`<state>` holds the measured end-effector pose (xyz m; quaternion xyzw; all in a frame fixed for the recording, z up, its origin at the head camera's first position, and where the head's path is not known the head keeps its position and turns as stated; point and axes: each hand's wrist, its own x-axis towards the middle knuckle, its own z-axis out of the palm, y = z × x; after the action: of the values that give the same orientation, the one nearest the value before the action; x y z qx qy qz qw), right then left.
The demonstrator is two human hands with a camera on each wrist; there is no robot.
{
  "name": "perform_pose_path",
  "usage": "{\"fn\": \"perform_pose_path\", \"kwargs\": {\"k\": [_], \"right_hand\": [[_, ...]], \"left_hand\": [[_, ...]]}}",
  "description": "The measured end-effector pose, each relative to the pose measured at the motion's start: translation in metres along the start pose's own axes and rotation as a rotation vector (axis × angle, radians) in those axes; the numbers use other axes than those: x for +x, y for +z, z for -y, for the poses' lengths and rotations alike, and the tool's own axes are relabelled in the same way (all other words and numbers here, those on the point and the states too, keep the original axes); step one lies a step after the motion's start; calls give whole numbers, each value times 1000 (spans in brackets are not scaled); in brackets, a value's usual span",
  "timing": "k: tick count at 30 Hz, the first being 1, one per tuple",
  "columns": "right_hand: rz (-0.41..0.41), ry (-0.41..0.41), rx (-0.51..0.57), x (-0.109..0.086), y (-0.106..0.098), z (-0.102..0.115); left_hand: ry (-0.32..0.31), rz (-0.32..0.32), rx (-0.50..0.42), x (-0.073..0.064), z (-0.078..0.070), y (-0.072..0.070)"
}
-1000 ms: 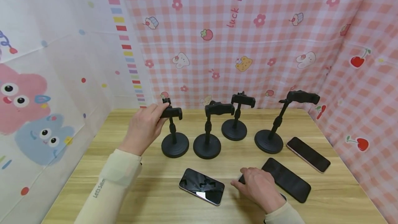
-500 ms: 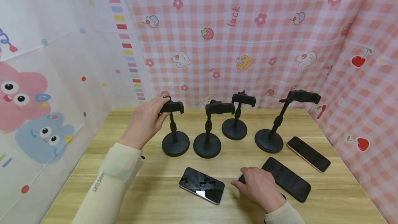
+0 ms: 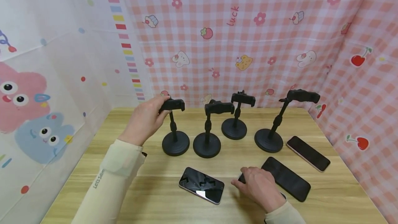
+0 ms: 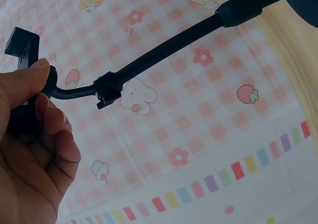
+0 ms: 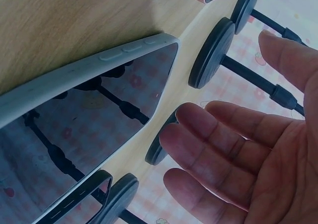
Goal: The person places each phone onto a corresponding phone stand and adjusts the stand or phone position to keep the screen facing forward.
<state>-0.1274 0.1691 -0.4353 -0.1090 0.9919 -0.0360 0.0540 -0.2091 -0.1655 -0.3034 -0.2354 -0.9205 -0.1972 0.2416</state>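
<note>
My left hand (image 3: 143, 122) grips the phone clamp (image 3: 174, 105) on top of the leftmost black phone stand (image 3: 175, 143). In the left wrist view, the thumb and curled fingers of the left hand (image 4: 35, 154) pinch that clamp near its joint, with the thin stem (image 4: 169, 50) running up to the right. My right hand (image 3: 259, 187) is over a dark phone (image 3: 242, 178) on the table and hides most of it. The right wrist view has the relaxed right hand (image 5: 238, 159) beside a light-edged phone (image 5: 99, 119); whether they touch, I cannot tell.
Three more black stands, at the middle (image 3: 207, 145), back (image 3: 234, 129) and right (image 3: 268, 141), stand on the wooden table (image 3: 161, 196). Phones lie flat at front centre (image 3: 202, 185), beside the right hand (image 3: 286, 179) and far right (image 3: 308, 154). Patterned cloth (image 3: 199, 58) hangs behind.
My left hand has shifted slightly up, tilting the leftmost stand's clamp up and a little to the right. The right hand stays in place.
</note>
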Motion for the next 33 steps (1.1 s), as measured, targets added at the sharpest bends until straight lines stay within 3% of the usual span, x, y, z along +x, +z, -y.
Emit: {"fn": "perform_pose_path", "kwargs": {"k": [9,17,33], "right_hand": [[13,11,-4,0,-1,1],[90,38,4,3,-4,4],[21,-39,-19,6,-3,20]], "left_hand": [[8,-20,21,-3,-1,2],[14,-38,44,-4,-2,5],[18,-122,93,-11,0,7]]}}
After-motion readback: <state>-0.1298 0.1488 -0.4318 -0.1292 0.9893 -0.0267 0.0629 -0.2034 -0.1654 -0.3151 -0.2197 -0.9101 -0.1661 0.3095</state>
